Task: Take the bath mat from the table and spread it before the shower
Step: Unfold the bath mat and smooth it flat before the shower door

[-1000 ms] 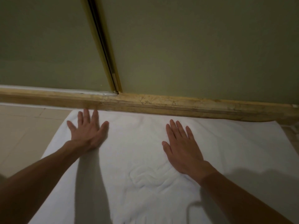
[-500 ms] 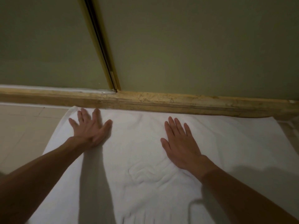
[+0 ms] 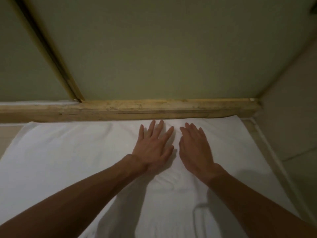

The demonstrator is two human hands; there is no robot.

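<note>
The white bath mat [image 3: 72, 155] lies spread flat on the floor, its far edge against the worn wooden threshold [image 3: 130, 109] of the shower. My left hand [image 3: 154, 146] lies palm down on the mat near its far edge, fingers straight and spread. My right hand [image 3: 195, 148] lies flat beside it, a small gap between the two. A raised woven pattern [image 3: 168, 181] shows in the mat just below my wrists.
Frosted greenish shower panels [image 3: 154, 48] rise behind the threshold, with a brass-coloured door frame [image 3: 51, 54] slanting at the left. A wall [image 3: 291, 117] closes the right side. Beige floor tile [image 3: 8, 134] shows at the far left.
Both hands have slid together toward the middle of the mat's far edge; they were wide apart before. The view has shifted so more of the mat's left part shows.
</note>
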